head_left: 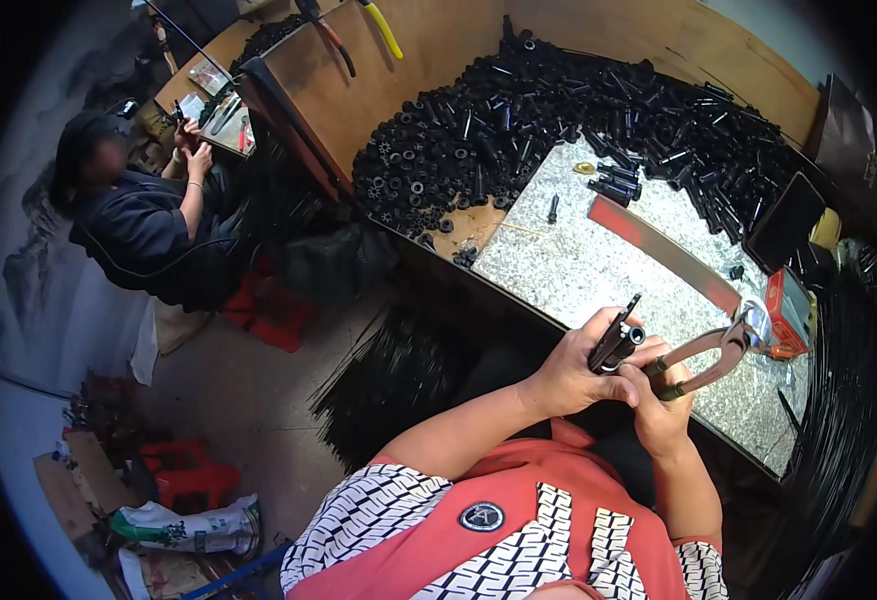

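Note:
Above the near edge of the bench, my left hand (571, 375) is closed around a black tube-shaped part (614, 347), with a hollow round end and a slim dark strip sticking up beside it. My right hand (662, 420) grips a pair of end-cutting pincers (729, 352) by the dark ends of their handles. The pincers' bright metal head points away to the right, and the handles are spread. The two hands touch or nearly touch, with the right fingertips close to the black part. Where the right fingers meet the part is partly hidden.
A speckled bench top (599, 265) carries a long reddish-brown bar (659, 250) and a small dark screw-like piece (554, 209). Black tubular parts (579, 100) pile up behind. A red box (789, 310) stands right. Thin black rods (374, 385) hang left. Another person (149, 220) works far left.

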A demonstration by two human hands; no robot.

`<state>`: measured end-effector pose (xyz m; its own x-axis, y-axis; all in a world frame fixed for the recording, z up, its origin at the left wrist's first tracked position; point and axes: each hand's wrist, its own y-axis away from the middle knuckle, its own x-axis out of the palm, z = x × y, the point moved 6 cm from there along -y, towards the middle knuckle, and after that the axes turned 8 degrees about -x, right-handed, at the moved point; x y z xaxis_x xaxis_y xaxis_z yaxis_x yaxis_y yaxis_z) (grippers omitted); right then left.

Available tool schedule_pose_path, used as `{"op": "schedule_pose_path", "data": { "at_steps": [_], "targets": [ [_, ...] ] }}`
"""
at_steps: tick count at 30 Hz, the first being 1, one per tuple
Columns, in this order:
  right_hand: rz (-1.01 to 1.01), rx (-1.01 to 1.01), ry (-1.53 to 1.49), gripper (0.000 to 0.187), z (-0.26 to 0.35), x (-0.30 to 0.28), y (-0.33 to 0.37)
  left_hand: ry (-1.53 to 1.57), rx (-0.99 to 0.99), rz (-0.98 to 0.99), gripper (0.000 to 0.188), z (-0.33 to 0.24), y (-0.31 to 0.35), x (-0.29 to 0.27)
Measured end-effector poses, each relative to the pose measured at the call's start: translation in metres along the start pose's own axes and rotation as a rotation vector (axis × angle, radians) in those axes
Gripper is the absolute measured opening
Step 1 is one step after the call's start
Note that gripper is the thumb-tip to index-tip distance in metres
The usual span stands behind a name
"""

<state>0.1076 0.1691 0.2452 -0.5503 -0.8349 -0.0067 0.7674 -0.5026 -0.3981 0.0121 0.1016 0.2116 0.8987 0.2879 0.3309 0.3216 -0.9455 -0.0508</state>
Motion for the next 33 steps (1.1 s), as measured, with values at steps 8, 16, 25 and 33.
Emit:
{"op": "schedule_pose_path", "data": {
  "at_steps": [8,16,25,33],
  "targets": [
    [0.137,-0.092,0.291,0.020,-0.004,-0.005,-0.005,0.057,-0.047,0.036,0.078,0.007,0.002,-0.001],
    [0.354,0.338,0.155,0.038,0.007,0.003,-0.027,0.082,0.010,0.123,0.107,-0.002,0.005,-0.032],
    [0.583,-0.093,0.909,0.068,0.050,-0.029,0.005,0.192,0.084,0.125,0.088,-0.005,0.011,-0.052],
    [0.510,-0.330,1.189,0.067,0.055,-0.022,0.015,-0.024,-0.035,0.033,0.083,-0.001,0.009,-0.048]
  ]
}}
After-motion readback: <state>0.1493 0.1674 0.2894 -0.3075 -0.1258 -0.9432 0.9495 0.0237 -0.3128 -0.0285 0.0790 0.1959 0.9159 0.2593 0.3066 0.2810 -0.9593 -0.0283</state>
